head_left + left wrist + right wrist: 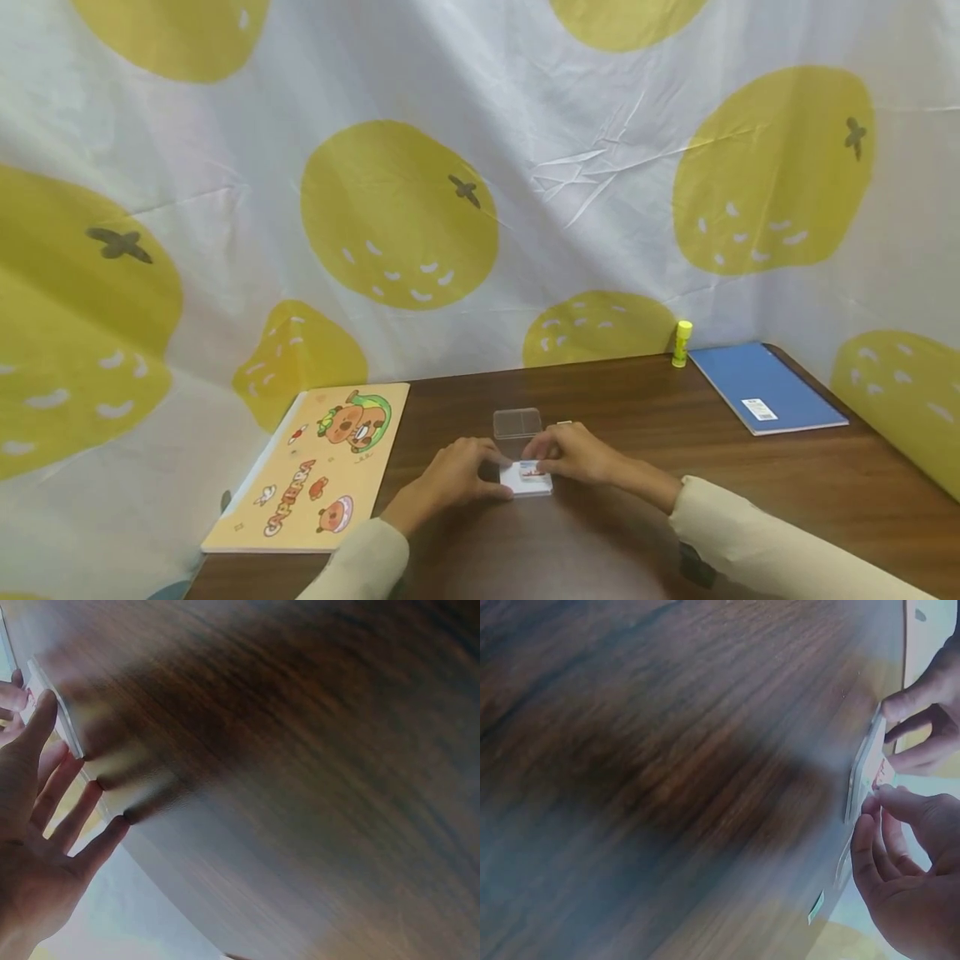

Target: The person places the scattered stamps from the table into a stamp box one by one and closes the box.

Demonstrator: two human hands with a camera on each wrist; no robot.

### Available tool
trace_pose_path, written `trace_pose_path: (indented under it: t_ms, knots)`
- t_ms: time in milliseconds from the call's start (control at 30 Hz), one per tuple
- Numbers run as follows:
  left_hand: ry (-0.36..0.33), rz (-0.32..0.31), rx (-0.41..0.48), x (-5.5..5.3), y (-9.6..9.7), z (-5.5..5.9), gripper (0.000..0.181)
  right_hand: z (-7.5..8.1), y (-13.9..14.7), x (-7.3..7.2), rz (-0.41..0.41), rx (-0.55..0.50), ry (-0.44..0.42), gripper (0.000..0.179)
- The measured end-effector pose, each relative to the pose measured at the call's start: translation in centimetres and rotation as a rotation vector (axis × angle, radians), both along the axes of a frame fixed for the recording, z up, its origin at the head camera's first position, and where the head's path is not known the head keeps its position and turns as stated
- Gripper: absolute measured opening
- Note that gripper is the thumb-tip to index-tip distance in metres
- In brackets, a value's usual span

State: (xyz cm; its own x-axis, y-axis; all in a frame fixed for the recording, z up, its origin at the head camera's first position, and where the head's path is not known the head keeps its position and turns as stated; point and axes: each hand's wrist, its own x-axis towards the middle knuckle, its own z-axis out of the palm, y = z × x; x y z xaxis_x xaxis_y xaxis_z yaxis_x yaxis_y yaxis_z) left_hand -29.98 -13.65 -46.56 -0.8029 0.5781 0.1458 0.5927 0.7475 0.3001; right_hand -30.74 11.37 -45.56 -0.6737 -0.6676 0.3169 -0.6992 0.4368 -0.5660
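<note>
A small, flat white box (pixel 517 487) lies on the dark wooden table, with a little card (pixel 531 470) printed in red on top of it. My left hand (pixel 459 473) holds the box by its left edge, thumb at the near corner and index finger at the far one. In the left wrist view its other fingers are spread, their tips on the table. My right hand (pixel 579 452) pinches the little card between thumb and forefinger, as the right wrist view also shows. The fingers partly cover the card.
Just behind the box lies a clear plastic lid (pixel 517 423). A small green-edged piece (pixel 816 907) is beyond my right hand. A capybara folder (pixel 315 475) lies at left; a blue notebook (pixel 772 387) and an upright yellow glue stick (pixel 681 344) are at back right. A patterned curtain (pixel 525 250) hangs behind.
</note>
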Motion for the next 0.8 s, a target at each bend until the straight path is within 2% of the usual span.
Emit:
trace_pose_path:
  t_ms: [267, 500, 800]
  knots:
    - [-0.002, 0.003, 0.006, -0.4, 0.2, 0.2, 0.045, -0.1, -0.5, -0.1, -0.017, -0.011, 0.007, 0.019]
    - [0.005, -0.003, -0.004, -0.4, 0.2, 0.3, 0.045, -0.6, -1.0, -0.2, 0.007, -0.009, -0.005, 0.019]
    - [0.008, 0.009, -0.007, -0.1, 0.0, 0.0, 0.046, -1.4, -1.8, 0.0, -0.056, 0.046, 0.051, 0.016]
